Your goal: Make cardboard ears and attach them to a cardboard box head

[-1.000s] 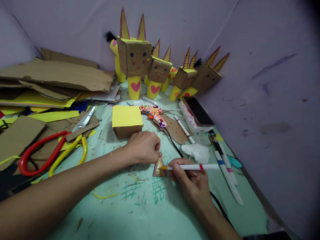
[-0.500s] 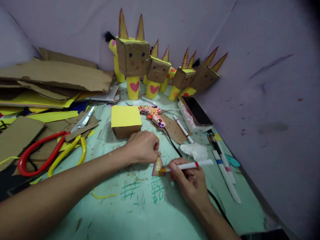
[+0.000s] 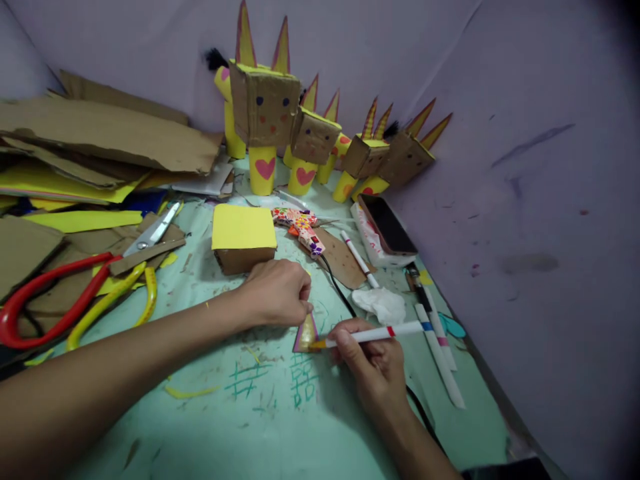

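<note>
Marker (image 3: 370,334) tip has dropped toward paper triangle's (image 3: 305,330) base. Right hand (image 3: 383,373) clamped on marker; left hand (image 3: 277,293) curled shut, pinning triangle's 12 o'clock end to table (image 3: 235,433). Purple edges on, visible middle mostly yellow; covered part unknown. Box (image 3: 244,261) at 11, contents hidden.

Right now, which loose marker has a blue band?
The nearer marker of the pair at right; its neighbour and the marker by the glue gun have pinkish bands.
</note>
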`<act>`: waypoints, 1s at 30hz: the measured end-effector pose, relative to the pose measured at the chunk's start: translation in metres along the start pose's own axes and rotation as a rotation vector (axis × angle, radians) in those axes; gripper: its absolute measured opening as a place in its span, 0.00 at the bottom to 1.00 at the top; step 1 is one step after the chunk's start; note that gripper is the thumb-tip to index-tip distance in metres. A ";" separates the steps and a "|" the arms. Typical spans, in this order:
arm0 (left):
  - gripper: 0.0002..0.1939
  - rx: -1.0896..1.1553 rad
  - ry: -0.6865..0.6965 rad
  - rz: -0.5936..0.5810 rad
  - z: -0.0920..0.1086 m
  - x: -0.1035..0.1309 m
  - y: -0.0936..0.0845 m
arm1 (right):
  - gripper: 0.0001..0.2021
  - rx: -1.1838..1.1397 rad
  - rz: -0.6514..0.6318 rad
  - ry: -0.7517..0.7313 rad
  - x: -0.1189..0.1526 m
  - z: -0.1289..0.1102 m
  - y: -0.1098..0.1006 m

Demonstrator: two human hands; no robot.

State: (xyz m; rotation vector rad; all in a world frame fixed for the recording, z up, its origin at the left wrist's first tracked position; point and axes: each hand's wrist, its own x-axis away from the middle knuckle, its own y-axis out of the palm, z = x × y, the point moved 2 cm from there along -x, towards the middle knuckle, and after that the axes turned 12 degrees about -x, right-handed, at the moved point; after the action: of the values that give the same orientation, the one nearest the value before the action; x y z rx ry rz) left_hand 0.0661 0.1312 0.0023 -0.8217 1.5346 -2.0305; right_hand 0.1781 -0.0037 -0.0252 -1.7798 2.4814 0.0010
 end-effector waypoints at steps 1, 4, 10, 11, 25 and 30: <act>0.08 0.000 0.004 -0.001 0.000 0.000 0.000 | 0.13 0.002 0.023 -0.003 0.000 0.000 -0.001; 0.09 -0.001 0.017 0.001 -0.001 0.000 -0.001 | 0.13 0.028 -0.003 0.004 -0.001 0.000 0.000; 0.09 0.009 0.028 0.002 -0.001 0.000 0.001 | 0.15 0.019 -0.002 -0.030 0.000 0.001 -0.003; 0.09 0.009 0.028 0.006 -0.001 0.000 0.000 | 0.14 0.021 0.004 -0.031 0.001 0.002 -0.003; 0.09 0.005 0.020 0.009 -0.001 0.001 0.000 | 0.16 0.034 -0.076 -0.026 0.001 0.004 -0.002; 0.08 0.004 0.023 0.010 -0.001 0.001 0.000 | 0.12 0.019 -0.031 -0.053 0.001 -0.003 0.005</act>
State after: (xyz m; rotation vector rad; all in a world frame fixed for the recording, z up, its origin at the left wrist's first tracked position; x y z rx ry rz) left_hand 0.0651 0.1312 0.0026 -0.7904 1.5436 -2.0416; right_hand 0.1726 -0.0028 -0.0224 -1.7872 2.4094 0.0221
